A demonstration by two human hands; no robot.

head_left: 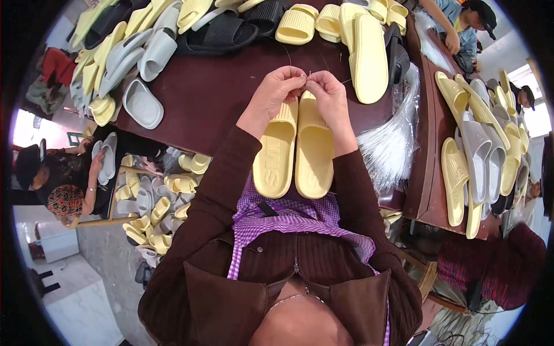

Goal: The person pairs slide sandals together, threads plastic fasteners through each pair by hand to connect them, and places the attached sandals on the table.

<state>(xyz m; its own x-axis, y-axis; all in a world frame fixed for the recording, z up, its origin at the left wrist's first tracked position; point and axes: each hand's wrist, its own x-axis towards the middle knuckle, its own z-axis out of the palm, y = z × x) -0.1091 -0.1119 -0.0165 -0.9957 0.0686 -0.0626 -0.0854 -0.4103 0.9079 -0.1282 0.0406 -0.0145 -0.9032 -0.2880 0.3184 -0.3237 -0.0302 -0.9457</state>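
My left hand (pixel 276 95) and my right hand (pixel 331 102) come together over the dark red table, fingertips almost meeting. Both are closed in a pinch on a thin strand (pixel 289 56), a fine dark line that rises above the left fingers; its ends are hard to make out. Just below the hands lies a pair of yellow slide sandals, the left slide (pixel 274 167) and the right slide (pixel 315 167), side by side with heels toward me. My hands and wrists partly cover their straps. To the right of my right hand spreads a bundle of clear plastic strands (pixel 388 147).
Yellow, grey and black slides (pixel 219 33) line the table's far edge. A lone grey slide (pixel 143 104) lies at left, and a yellow slide (pixel 371 57) rests sole up at right. More slides (pixel 456 179) cover the right-hand table (pixel 430 199). Co-workers (pixel 63 179) sit on both sides.
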